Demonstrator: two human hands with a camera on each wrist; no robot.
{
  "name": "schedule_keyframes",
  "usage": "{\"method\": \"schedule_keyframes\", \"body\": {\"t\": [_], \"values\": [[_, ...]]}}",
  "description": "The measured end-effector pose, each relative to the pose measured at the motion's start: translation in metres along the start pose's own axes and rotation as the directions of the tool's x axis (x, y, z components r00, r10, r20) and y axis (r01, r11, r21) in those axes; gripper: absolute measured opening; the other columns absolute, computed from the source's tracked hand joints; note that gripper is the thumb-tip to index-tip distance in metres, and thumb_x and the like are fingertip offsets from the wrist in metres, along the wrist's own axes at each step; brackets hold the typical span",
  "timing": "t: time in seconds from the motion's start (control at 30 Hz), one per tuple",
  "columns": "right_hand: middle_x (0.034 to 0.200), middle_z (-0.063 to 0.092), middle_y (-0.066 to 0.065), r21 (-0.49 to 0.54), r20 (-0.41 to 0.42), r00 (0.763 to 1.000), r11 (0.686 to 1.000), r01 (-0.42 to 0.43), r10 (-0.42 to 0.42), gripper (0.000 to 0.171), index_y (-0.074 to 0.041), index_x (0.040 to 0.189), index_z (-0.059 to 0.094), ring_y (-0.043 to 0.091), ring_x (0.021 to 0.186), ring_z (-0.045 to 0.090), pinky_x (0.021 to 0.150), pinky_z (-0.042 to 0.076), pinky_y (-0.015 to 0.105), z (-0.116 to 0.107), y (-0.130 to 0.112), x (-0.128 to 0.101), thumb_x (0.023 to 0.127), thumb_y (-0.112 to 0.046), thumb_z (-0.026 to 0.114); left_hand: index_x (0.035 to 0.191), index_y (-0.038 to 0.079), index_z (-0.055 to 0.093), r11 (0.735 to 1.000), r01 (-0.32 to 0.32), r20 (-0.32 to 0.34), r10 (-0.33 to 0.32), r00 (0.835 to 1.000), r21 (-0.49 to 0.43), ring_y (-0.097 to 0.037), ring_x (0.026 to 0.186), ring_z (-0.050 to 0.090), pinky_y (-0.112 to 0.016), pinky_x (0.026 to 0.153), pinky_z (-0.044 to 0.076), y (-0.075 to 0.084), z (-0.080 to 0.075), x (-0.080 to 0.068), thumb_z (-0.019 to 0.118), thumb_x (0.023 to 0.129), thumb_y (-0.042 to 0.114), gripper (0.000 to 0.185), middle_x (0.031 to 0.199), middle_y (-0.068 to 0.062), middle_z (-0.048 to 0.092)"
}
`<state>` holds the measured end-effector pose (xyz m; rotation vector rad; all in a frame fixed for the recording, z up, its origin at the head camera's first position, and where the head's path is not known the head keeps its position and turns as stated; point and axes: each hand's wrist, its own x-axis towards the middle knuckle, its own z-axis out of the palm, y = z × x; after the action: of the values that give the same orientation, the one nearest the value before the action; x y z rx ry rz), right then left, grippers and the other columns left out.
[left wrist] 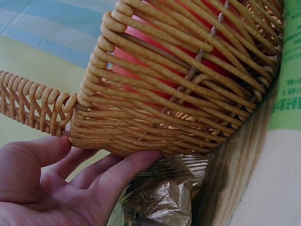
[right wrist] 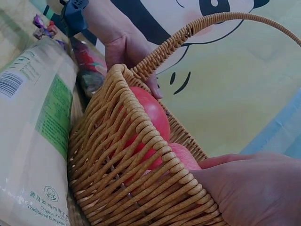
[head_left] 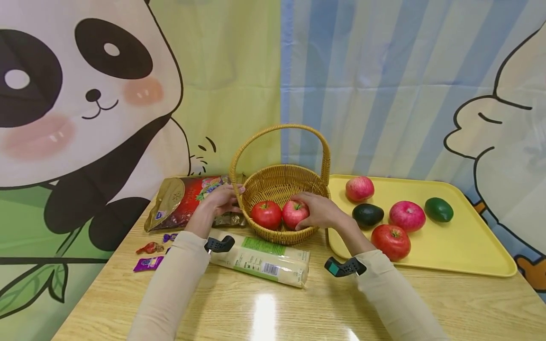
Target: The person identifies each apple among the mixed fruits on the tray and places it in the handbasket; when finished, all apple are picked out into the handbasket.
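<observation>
A wicker basket [head_left: 281,235] with a tall handle stands mid-table and holds two red apples. My right hand [head_left: 319,211] reaches over the right rim and grips the pinker apple [head_left: 293,213], which lies beside the redder apple [head_left: 266,214]. My left hand [head_left: 222,200] rests with straight fingers against the basket's left outer wall. In the left wrist view the fingers [left wrist: 122,172] touch the woven wall [left wrist: 178,94]. The right wrist view shows the basket [right wrist: 122,179], the apples [right wrist: 155,113], my right hand [right wrist: 254,188] and the left hand [right wrist: 129,49] behind.
A yellow tray [head_left: 469,246] on the right carries three apples [head_left: 407,216] and two avocados [head_left: 368,214]. A long noodle packet [head_left: 260,258] lies in front of the basket. A snack bag [head_left: 183,201] and wrapped candies [head_left: 149,248] lie at the left.
</observation>
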<state>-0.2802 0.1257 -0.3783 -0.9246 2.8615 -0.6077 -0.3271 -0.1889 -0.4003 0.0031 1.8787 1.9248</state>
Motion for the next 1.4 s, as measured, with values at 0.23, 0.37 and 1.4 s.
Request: {"method": "schedule_keyframes", "body": {"t": [0.23, 0.37, 1.4], "values": [[0.141, 0.053, 0.010, -0.014, -0.020, 1.000, 1.000, -0.017, 0.016, 0.080, -0.014, 0.138, 0.052, 0.031, 0.126, 0.054, 0.096, 0.048, 0.053, 0.003, 0.001, 0.000, 0.069, -0.038, 0.086, 0.152, 0.001, 0.027, 1.000, -0.007, 0.017, 0.007, 1.000, 0.012, -0.041, 0.138, 0.038, -0.052, 0.099, 0.049, 0.000, 0.000, 0.000, 0.042, 0.105, 0.019, 0.052, 0.151, -0.027, 0.035], [0.143, 0.051, 0.008, -0.015, -0.009, 1.000, 1.000, -0.027, 0.027, 0.083, -0.016, 0.141, 0.050, 0.030, 0.128, 0.052, 0.096, 0.047, 0.055, 0.002, 0.001, 0.000, 0.071, -0.045, 0.084, 0.151, 0.001, 0.029, 1.000, -0.011, 0.011, 0.011, 1.000, 0.017, -0.041, 0.137, 0.039, -0.052, 0.099, 0.049, 0.000, 0.000, 0.001, 0.042, 0.105, 0.019, 0.051, 0.150, -0.027, 0.037], [0.147, 0.044, 0.013, 0.155, -0.122, 0.990, 0.984, 0.090, -0.072, 0.091, -0.012, 0.147, 0.042, 0.033, 0.133, 0.046, 0.103, 0.044, 0.056, 0.001, 0.003, -0.012, 0.072, -0.041, 0.084, 0.152, 0.003, 0.028, 1.000, 0.004, -0.018, -0.004, 1.000, 0.010, -0.040, 0.137, 0.039, -0.053, 0.101, 0.047, 0.002, 0.001, -0.001, 0.042, 0.105, 0.020, 0.052, 0.150, -0.025, 0.037]]}}
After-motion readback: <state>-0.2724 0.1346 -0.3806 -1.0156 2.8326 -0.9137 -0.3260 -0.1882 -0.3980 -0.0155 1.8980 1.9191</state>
